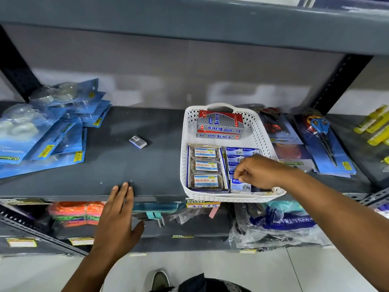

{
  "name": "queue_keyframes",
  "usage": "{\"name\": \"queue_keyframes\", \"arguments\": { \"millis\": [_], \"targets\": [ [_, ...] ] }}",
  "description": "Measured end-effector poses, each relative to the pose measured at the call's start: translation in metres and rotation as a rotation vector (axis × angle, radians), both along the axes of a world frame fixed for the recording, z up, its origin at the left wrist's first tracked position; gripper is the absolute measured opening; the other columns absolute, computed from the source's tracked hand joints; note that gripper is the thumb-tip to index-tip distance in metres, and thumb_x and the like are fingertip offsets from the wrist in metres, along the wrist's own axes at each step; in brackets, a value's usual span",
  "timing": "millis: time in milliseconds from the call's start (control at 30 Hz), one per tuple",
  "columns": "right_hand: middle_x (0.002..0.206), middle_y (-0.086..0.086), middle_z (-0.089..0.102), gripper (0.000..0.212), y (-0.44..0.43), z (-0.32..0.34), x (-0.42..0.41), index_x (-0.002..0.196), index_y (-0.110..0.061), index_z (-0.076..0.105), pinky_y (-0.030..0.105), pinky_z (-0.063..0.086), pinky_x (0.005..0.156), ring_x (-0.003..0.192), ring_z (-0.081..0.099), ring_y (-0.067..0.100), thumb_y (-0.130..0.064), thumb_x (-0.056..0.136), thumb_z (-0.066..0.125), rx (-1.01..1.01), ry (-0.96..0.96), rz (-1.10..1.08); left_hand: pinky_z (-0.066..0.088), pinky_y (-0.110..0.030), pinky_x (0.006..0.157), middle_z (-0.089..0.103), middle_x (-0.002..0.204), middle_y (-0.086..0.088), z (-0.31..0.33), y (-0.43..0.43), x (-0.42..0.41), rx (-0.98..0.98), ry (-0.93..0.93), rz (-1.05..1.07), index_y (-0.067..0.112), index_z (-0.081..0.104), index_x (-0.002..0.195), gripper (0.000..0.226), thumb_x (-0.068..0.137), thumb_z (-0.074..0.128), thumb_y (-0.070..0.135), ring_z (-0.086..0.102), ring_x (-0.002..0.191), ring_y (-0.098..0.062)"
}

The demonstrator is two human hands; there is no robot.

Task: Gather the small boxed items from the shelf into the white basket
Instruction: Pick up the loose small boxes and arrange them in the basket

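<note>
A white perforated plastic basket (186, 131) with a handle cut into its far wall sits on the dark grey metal shelf (134, 165), its near edge overhanging the shelf's front lip. Inside the basket, at the far end, lie two red-and-silver cardboard boxes (220, 123) stacked one on the other; nearer, on the basket's left side, three clear plastic cases with white-and-blue labels (206, 166) sit in a row, and to their right is a cluster of small blue-and-white boxes (242, 153). The right hand (257, 171) reaches over the basket's near right corner, fingers curled and pinched on one small blue-and-white box (240, 185) held low inside the basket against its near wall. The left hand (117, 213) is open and flat with fingers together, fingertips resting on the shelf's front edge well to the left of the basket, holding nothing. One small blue boxed item with a barcode (137, 141) lies alone on the shelf, to the left of the basket and well apart from it. Farther left of the basket lie blue carded packs of clear tape (48, 131); just right of the basket lie carded scissors (322, 135).
</note>
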State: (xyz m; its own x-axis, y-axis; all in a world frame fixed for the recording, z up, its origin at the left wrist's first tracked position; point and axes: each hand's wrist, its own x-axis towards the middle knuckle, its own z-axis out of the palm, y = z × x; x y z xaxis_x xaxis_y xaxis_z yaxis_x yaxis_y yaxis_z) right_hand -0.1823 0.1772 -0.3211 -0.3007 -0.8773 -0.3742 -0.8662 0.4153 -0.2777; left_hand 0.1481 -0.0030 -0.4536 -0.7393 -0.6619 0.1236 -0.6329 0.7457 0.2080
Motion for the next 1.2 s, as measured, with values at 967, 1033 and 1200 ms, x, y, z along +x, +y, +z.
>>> {"name": "queue_keyframes", "arguments": {
  "millis": [967, 1033, 1200],
  "targets": [
    [0.092, -0.004, 0.060, 0.004, 0.010, 0.004, 0.012, 0.088, -0.023, 0.056, 0.030, 0.043, 0.070, 0.087, 0.058, 0.019, -0.024, 0.089, 0.060, 0.025, 0.155, -0.153, 0.037, -0.052, 0.097, 0.039, 0.145, -0.020, 0.003, -0.001, 0.002, -0.001, 0.013, -0.016, 0.000, 0.037, 0.138, 0.098, 0.060, 0.083, 0.036, 0.032, 0.133, -0.041],
    [0.102, 0.003, 0.061, 0.004, 0.009, 0.004, 0.014, 0.089, -0.022, 0.052, 0.034, 0.048, 0.075, 0.094, 0.059, 0.024, -0.018, 0.091, 0.052, 0.069, 0.171, -0.169, 0.037, -0.052, 0.097, 0.039, 0.145, -0.020, 0.003, 0.000, 0.002, -0.002, 0.012, -0.010, 0.000, 0.037, 0.138, 0.098, 0.059, 0.084, 0.036, 0.032, 0.133, -0.041],
    [0.094, -0.002, 0.054, 0.016, 0.004, 0.003, 0.024, 0.099, -0.022, 0.048, 0.033, 0.043, 0.072, 0.090, 0.054, 0.022, -0.008, 0.090, 0.047, 0.093, 0.073, -0.135, 0.036, -0.052, 0.097, 0.040, 0.145, -0.020, 0.004, 0.001, 0.000, 0.003, 0.014, 0.000, 0.000, 0.037, 0.139, 0.099, 0.058, 0.084, 0.036, 0.032, 0.133, -0.041]
  ]
}}
